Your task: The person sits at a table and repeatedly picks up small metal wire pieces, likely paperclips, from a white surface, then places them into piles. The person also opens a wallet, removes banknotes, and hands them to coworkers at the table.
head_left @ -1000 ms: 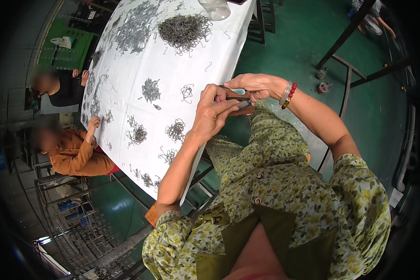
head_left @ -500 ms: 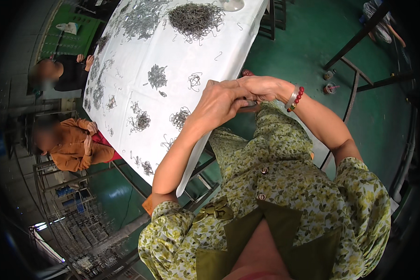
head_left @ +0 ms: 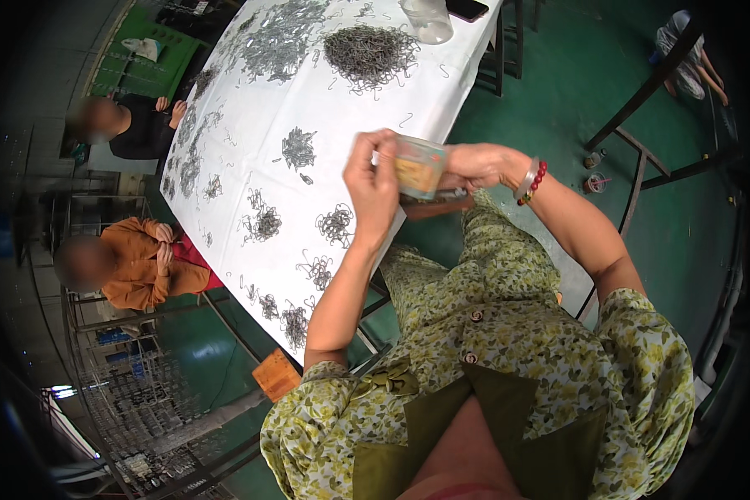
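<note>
Greenish and yellow, blurred — one flat rectangular thing (head_left: 422, 169) between the two hands, above the near edge of the white table (head_left: 354, 112). Held by its side in the left hand (head_left: 373, 171), fingers bent around it; close to its other side, out past the table's edge, the right hand (head_left: 475, 167), fingers curled in. Cannot tell what exactly is in that right-hand grip; just below, one brown flat piece (head_left: 439, 207). Both elbows bent, forearms angled in toward the table's edge; on the right wrist, one red bead bracelet (head_left: 542, 173) and one pale bangle (head_left: 528, 177). On the table: one large heap of dark hooks (head_left: 371, 58), several smaller piles (head_left: 335, 225), one clear cup (head_left: 427, 21), one dark phone (head_left: 468, 8). Across the table, two people — one orange-clad (head_left: 133, 279), one black-clad (head_left: 144, 129).
</note>
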Demonstrator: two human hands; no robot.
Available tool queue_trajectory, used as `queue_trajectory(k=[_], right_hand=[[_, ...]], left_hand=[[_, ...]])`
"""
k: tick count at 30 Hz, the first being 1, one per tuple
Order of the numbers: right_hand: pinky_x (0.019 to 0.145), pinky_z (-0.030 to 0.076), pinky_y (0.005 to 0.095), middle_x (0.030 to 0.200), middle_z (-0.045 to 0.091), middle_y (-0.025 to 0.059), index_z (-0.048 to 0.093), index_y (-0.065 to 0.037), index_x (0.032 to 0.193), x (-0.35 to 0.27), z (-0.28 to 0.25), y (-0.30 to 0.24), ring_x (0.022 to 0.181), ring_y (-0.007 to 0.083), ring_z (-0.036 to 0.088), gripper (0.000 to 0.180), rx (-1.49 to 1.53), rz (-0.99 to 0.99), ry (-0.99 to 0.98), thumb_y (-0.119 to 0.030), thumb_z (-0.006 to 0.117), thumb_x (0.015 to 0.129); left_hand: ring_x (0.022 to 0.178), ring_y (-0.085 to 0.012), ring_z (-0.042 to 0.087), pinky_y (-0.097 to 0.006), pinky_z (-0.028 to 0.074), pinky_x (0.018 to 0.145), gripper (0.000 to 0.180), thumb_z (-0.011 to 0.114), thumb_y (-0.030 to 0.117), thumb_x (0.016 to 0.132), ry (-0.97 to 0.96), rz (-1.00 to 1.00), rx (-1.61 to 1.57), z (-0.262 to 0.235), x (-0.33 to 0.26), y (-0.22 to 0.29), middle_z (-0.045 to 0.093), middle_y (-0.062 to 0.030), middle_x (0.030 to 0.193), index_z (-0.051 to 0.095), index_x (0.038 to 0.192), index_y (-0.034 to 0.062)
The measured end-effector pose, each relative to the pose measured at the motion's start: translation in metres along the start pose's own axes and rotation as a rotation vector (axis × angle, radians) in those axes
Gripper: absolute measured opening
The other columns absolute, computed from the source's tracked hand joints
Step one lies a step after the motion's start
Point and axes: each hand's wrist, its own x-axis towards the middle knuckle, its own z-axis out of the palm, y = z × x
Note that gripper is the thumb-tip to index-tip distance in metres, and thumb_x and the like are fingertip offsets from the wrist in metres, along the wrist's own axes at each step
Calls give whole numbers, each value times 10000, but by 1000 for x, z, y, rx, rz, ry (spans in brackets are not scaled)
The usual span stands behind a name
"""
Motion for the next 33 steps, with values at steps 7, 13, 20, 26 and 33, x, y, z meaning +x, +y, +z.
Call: queue_trajectory(k=[7,13,20,26,33], right_hand=[[510,568,359,1056,615,116,476,-32,1190,9,18,16,800,188,657,386,300,-10,35,-325,364,966],[556,580,353,1163,563,146,334,-23,1346,2,52,10,925,232,634,526,515,-128,-159,-357,421,950],[640,576,342,1257,487,144,318,25,1350,-6,85,2,975,224,605,674,354,-259,-89,-213,644,810],[643,574,350,1149,554,130,367,47,1312,-27,110,7,919,210,618,731,437,-252,-10,-192,726,722],[681,561,369,1156,553,134,385,45,1300,-33,102,31,960,225,604,757,416,-291,75,-243,752,704]], left_hand=[[724,-114,551,-246,447,661,149,500,100,921,-70,-158,-96,-10,2,-12,585,-51,798,571,900,-28],[710,-127,539,-233,477,591,130,408,99,960,105,-582,-694,-46,10,-21,547,-74,879,481,1011,4],[554,-115,360,-216,299,397,253,441,175,893,-181,-753,-2165,-114,2,-38,388,-51,730,456,997,-55],[556,-127,343,-225,290,381,482,521,274,846,-483,-586,-2229,-148,-2,-43,354,-80,753,411,1121,-106],[659,-152,346,-227,306,394,511,535,296,840,-515,-550,-2092,-177,-1,-64,338,-109,844,406,1138,-99]])
